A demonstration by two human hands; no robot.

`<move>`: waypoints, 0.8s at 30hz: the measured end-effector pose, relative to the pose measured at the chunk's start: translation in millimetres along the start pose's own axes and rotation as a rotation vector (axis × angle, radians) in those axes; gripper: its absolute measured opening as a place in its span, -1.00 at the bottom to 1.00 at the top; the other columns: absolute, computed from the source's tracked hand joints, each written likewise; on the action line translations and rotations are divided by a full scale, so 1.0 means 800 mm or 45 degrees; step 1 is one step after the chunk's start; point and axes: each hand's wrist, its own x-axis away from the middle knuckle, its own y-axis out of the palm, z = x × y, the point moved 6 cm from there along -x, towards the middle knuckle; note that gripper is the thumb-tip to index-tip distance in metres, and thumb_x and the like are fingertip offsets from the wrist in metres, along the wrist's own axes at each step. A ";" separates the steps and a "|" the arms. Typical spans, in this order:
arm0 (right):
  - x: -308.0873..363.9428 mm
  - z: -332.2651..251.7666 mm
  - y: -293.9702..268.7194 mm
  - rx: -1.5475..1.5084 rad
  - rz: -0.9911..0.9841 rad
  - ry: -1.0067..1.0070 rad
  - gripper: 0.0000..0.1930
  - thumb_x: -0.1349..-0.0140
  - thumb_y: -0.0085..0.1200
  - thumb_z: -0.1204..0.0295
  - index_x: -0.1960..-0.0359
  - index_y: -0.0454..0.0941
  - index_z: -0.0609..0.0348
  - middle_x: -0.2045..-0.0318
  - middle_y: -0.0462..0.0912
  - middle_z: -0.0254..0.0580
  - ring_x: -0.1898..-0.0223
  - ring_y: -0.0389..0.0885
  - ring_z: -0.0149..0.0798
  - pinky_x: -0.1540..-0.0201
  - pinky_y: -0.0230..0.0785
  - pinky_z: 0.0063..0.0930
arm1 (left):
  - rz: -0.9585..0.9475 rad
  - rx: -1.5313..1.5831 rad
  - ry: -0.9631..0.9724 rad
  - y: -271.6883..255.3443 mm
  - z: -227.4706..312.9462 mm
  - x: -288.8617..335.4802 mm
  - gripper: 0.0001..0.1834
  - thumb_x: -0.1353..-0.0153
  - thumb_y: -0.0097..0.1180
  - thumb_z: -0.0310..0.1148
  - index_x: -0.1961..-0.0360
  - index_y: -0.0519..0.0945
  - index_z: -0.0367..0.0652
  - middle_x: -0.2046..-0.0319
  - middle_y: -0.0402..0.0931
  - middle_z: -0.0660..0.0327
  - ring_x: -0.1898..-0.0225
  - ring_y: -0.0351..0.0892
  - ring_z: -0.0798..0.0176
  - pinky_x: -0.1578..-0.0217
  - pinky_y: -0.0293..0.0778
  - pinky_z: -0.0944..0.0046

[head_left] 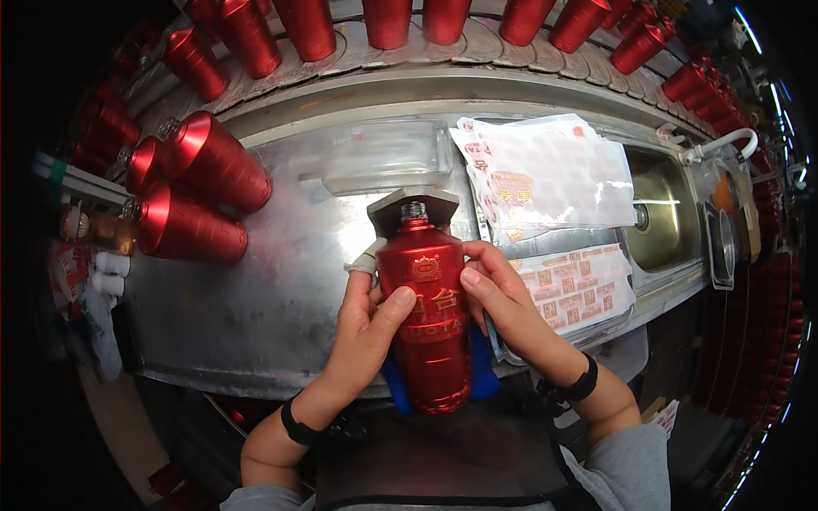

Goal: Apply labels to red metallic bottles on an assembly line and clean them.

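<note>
A metallic red bottle (426, 349) with gold lettering and a clear threaded neck lies tilted in front of me, its neck pointing away. My left hand (365, 322) grips its left side, thumb on the front; a pale wrap covers one fingertip. On the other side my right hand (504, 294) holds it near the shoulder, thumb on the front face. Behind the neck is a dark angular block (443, 210), partly hidden by the bottle. Blue cloth-like material (484, 375) shows beneath the bottle's lower half.
Three red bottles (204, 162) stand at the left of the metal table (256, 324). Printed transfer sheets (554, 170) and a smaller sheet (579, 285) lie to the right, beside a sink (665, 213). A clear tray (388, 157) sits behind. Along the back, a slatted conveyor (486, 51) carries several red bottles.
</note>
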 end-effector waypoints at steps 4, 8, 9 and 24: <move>0.000 0.007 -0.006 -0.043 -0.033 0.094 -0.55 -0.42 0.09 0.27 -0.22 0.32 0.20 0.32 0.46 -0.47 0.39 0.31 -0.69 0.34 0.18 -0.76 | 0.018 -0.022 0.012 0.000 0.001 0.001 -0.34 -0.42 0.06 -0.27 -0.41 0.09 -0.23 -0.20 0.41 0.04 -0.17 0.45 0.28 -0.20 0.37 0.24; -0.002 0.021 -0.006 -0.078 -0.002 -0.073 -0.53 -0.37 0.16 0.25 -0.21 0.34 0.20 0.34 0.39 -0.50 0.39 0.31 -0.70 0.33 0.17 -0.79 | 0.007 -0.019 0.007 0.005 0.002 0.003 -0.35 -0.43 0.05 -0.26 -0.42 0.09 -0.23 -0.19 0.41 0.05 -0.18 0.45 0.29 -0.20 0.38 0.25; -0.002 0.021 -0.005 -0.091 0.004 -0.081 -0.52 -0.36 0.18 0.25 -0.20 0.35 0.19 0.34 0.36 -0.51 0.39 0.30 -0.70 0.34 0.16 -0.79 | 0.007 -0.021 0.008 0.004 0.001 0.003 -0.35 -0.43 0.05 -0.26 -0.42 0.09 -0.23 -0.19 0.41 0.05 -0.18 0.45 0.29 -0.20 0.38 0.25; 0.009 0.000 -0.062 -0.685 0.121 0.246 -0.68 -0.40 -0.02 0.31 -0.03 0.48 0.31 0.36 0.55 -0.30 0.47 0.53 -0.41 0.38 0.41 -0.52 | -0.082 -0.093 -0.045 0.000 0.000 0.030 -0.08 -0.29 0.21 -0.30 -0.50 -0.09 -0.24 -0.33 0.24 0.00 -0.34 0.29 0.16 -0.34 0.20 0.12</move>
